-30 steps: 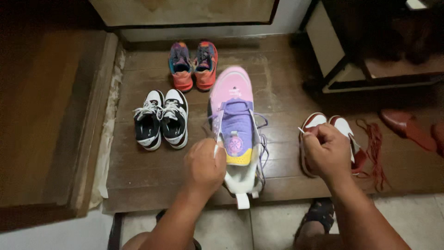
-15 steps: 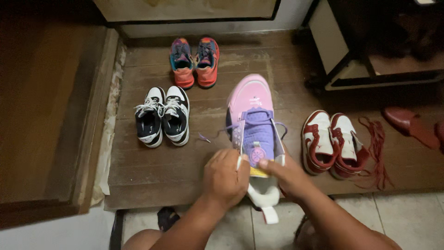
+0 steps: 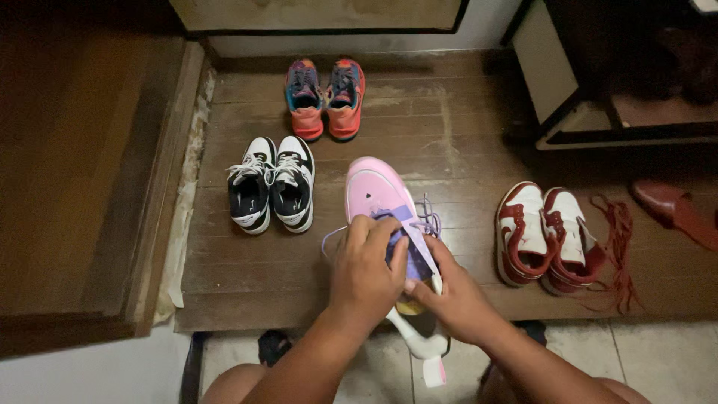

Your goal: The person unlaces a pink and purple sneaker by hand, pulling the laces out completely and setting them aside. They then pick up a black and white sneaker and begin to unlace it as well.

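A pink and purple sneaker (image 3: 376, 192) with loose purple laces (image 3: 428, 221) points away from me over the wooden floor. My left hand (image 3: 366, 271) lies over its tongue and lace area, with the fingers curled on the shoe. My right hand (image 3: 451, 295) grips the shoe's right side near the collar, thumb pressed against the tongue. The white heel and pull tab (image 3: 431, 366) stick out below my hands. Much of the shoe's middle is hidden by my hands.
A black and white pair (image 3: 271, 185) sits to the left, an orange and blue pair (image 3: 326, 99) farther back. A red and white pair (image 3: 544, 236) with loose red laces (image 3: 618, 247) lies to the right. A dark cabinet (image 3: 598, 82) stands at back right.
My right hand left the red and white pair and came onto the pink sneaker. The sneaker moved nearer to me, and both hands now close over its tongue.
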